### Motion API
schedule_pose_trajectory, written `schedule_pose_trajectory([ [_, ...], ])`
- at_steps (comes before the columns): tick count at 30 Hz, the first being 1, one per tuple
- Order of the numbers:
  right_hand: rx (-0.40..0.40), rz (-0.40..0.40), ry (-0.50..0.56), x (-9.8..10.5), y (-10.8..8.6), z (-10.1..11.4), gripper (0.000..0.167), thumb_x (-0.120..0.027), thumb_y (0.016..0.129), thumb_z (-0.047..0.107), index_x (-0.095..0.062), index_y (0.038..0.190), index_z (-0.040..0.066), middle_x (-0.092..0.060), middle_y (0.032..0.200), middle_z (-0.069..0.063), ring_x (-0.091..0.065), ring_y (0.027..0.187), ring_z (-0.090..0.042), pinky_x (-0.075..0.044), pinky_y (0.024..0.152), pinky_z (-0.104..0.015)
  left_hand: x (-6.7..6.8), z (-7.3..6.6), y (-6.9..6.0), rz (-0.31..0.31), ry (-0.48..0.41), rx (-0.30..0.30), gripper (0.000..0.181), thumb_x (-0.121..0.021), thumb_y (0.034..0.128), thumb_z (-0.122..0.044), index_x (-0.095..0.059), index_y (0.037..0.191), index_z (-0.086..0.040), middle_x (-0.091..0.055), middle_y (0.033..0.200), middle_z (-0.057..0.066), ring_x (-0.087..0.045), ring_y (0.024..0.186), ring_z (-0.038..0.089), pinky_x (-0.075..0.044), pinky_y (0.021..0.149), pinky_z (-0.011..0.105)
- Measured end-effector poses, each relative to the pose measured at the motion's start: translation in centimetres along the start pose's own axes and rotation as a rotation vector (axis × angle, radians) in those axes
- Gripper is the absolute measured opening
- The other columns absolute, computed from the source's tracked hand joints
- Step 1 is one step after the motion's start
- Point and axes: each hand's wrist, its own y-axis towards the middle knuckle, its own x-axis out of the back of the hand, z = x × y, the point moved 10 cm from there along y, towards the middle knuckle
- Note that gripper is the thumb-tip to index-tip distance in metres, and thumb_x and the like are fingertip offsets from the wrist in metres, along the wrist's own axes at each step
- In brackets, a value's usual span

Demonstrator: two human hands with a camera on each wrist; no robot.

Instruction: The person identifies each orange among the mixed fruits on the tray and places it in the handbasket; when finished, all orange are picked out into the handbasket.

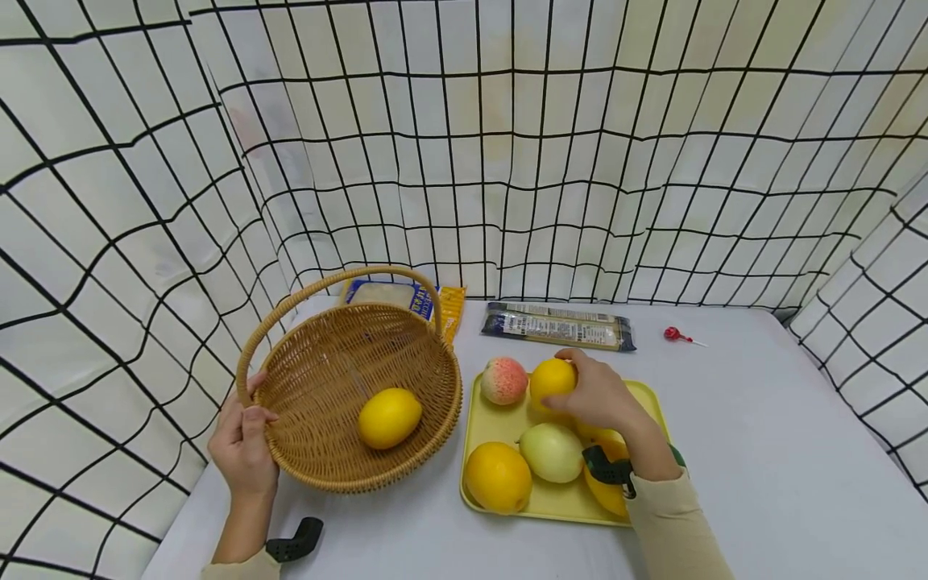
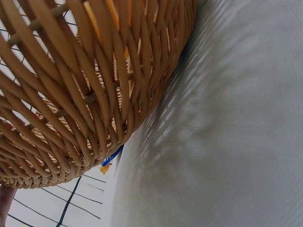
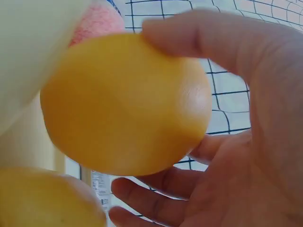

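My left hand [image 1: 245, 447] grips the wicker basket [image 1: 319, 362] at its left rim, where the arched handle meets it. The basket is tilted, its mouth facing me, and a yellow lemon [image 1: 390, 418] lies inside. In the left wrist view the woven side [image 2: 90, 94] fills much of the picture. Over the back of the yellow tray [image 1: 551, 515], my right hand [image 1: 602, 392] holds a round orange [image 1: 553, 384] between thumb and fingers, seen close up in the right wrist view as a smooth orange [image 3: 128, 104]. A peach [image 1: 503, 381] sits just left of it.
Also on the tray are a pale green fruit [image 1: 551, 453], a larger orange [image 1: 499, 478] and yellow fruit [image 1: 607, 483] partly behind my right wrist. Behind lie a blue-and-yellow packet [image 1: 391, 296], a long dark-ended packet [image 1: 558, 325] and a red lollipop [image 1: 673, 333]. Black netting [image 1: 507, 161] surrounds the table.
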Motion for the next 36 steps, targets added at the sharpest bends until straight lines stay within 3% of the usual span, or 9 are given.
schedule_pose_trajectory([
  [6,0.009,-0.06,0.087,1.5,-0.8,0.8,0.081,-0.075,0.079,0.043,-0.039,0.144,0.012,-0.06,0.124,-0.011,-0.06,0.097,-0.025,-0.051,0.084,-0.043,0.0,-0.1,0.0,-0.001,0.018,0.012,0.04,-0.051,0.0936,-0.007,-0.048,0.064,0.018,-0.067,0.118,0.022,-0.054,0.121,0.022,-0.041,0.098,0.025],
  [17,0.146,-0.188,0.381,3.2,-1.7,4.0,0.071,-0.074,0.085,0.029,-0.037,0.144,0.014,-0.054,0.128,-0.011,-0.058,0.099,-0.028,-0.051,0.081,-0.039,-0.1,-0.1,0.1,-0.003,-0.013,-0.006,0.043,-0.053,0.0948,-0.011,-0.048,0.063,0.018,-0.067,0.117,0.021,-0.054,0.118,0.029,-0.04,0.096,0.025],
  [28,0.239,-0.175,0.622,1.3,-2.3,7.1,0.07,-0.073,0.085,0.022,-0.037,0.144,0.018,-0.051,0.134,-0.008,-0.058,0.099,-0.028,-0.052,0.079,-0.038,-0.2,-0.2,0.1,0.002,0.0,-0.012,0.042,-0.052,0.0942,-0.01,-0.048,0.063,0.018,-0.067,0.117,0.021,-0.055,0.119,0.024,-0.04,0.097,0.025],
  [36,0.25,-0.146,0.676,-0.8,-2.2,8.7,0.073,-0.075,0.083,0.02,-0.037,0.146,0.017,-0.051,0.136,-0.006,-0.059,0.104,-0.027,-0.054,0.08,-0.037,-0.1,-0.2,0.1,-0.002,0.012,-0.004,0.041,-0.052,0.0938,-0.009,-0.048,0.063,0.018,-0.068,0.117,0.02,-0.055,0.12,0.023,-0.04,0.097,0.026],
])
